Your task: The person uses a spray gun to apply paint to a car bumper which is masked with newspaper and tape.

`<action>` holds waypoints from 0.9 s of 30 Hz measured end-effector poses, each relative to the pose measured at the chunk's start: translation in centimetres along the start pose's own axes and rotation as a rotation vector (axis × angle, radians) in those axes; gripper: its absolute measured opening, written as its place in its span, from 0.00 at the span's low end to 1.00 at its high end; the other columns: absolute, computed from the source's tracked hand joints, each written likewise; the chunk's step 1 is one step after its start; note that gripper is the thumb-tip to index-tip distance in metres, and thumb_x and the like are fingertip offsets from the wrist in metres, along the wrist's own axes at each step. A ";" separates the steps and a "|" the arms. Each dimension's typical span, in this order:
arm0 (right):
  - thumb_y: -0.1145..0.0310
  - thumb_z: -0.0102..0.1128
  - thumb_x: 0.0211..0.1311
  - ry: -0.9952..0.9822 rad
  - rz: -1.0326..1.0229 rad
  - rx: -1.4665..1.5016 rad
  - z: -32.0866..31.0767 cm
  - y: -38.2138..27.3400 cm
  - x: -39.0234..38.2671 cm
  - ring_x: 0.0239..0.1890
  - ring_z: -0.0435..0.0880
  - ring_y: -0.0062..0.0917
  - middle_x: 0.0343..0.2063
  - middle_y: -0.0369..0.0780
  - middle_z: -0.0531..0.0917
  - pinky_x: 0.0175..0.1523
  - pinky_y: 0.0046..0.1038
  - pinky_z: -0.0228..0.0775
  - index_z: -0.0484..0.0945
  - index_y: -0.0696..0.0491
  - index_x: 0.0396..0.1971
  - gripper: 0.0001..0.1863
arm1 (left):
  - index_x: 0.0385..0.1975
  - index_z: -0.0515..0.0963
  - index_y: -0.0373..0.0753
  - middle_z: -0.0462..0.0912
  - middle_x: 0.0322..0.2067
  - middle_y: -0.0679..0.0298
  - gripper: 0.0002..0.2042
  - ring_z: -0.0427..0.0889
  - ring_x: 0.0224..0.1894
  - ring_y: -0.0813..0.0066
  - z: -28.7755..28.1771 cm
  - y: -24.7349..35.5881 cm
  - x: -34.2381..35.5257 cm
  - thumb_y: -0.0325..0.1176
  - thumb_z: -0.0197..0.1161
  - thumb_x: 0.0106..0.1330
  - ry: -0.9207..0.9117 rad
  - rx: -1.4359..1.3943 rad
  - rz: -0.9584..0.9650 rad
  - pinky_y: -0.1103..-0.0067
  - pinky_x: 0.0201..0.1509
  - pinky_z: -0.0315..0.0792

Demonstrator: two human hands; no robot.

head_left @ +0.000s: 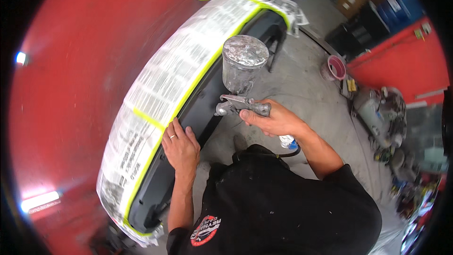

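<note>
Looking down from the head view, I see a long curved bumper-like piece (204,104) standing slantwise along the person's left, beside a red wall. Newspaper (158,82) covers its upper face, and yellow-green tape (198,83) follows the paper's edge, presumably to hold it down and leave the dark strip bare. The left hand (181,150) is open and rests there, fingertips over the tape and thumb apart on the dark surface, perhaps to steady the piece or feel along that edge; its forearm reaches straight up from below. The right hand (276,120) is wrapped around a spray gun (238,107), elbow bent outward, nozzle facing left toward the piece without touching it. The gun's lidded metal cup (244,63) sits on the gun's far side, likely held that way so its contents don't spill. The two hands are well apart; I can't tell whether the trigger is pressed.
</note>
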State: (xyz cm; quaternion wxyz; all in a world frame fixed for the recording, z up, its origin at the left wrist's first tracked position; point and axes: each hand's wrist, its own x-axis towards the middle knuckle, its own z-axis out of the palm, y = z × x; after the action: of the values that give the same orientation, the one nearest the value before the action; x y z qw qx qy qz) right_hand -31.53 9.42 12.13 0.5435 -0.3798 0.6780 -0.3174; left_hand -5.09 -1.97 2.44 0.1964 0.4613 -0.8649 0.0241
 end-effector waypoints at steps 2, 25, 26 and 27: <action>0.37 0.61 0.73 0.053 -0.059 0.069 -1.4 1.6 -0.9 0.16 0.73 0.17 0.15 0.30 0.73 0.23 0.26 0.66 0.83 0.56 0.35 0.31 | 0.63 0.73 0.24 0.79 0.57 0.44 0.24 0.77 0.60 0.44 1.4 3.0 3.3 0.37 0.60 0.75 0.001 -0.018 0.087 0.57 0.66 0.69; 0.33 0.58 0.70 -0.207 -0.507 -0.042 1.8 5.7 1.6 0.37 0.89 0.41 0.30 0.48 0.88 0.42 0.43 0.77 0.85 0.57 0.39 0.35 | 0.65 0.73 0.25 0.77 0.61 0.37 0.24 0.75 0.64 0.38 -2.8 -3.9 -7.1 0.38 0.53 0.79 0.108 0.153 -0.126 0.54 0.70 0.66; 0.33 0.58 0.70 -0.272 -0.525 -0.108 2.7 5.3 1.7 0.37 0.88 0.44 0.30 0.49 0.88 0.42 0.44 0.77 0.85 0.58 0.40 0.36 | 0.64 0.75 0.27 0.78 0.61 0.36 0.25 0.75 0.62 0.31 -4.5 -5.8 -10.3 0.43 0.54 0.80 0.034 0.208 -0.239 0.47 0.69 0.66; 0.33 0.58 0.70 -0.336 -0.527 -0.121 3.8 4.9 1.8 0.37 0.88 0.45 0.30 0.50 0.88 0.43 0.44 0.76 0.85 0.59 0.39 0.36 | 0.63 0.76 0.27 0.78 0.59 0.34 0.23 0.76 0.61 0.32 -5.7 -7.8 -12.8 0.41 0.52 0.80 0.063 0.285 -0.271 0.48 0.68 0.67</action>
State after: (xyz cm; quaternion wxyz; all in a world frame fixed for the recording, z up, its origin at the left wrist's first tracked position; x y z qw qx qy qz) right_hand -28.88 10.28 6.37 0.5231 -0.6212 0.4746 -0.3394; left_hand 9.40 4.93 1.91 0.1575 0.5956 -0.7762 0.1340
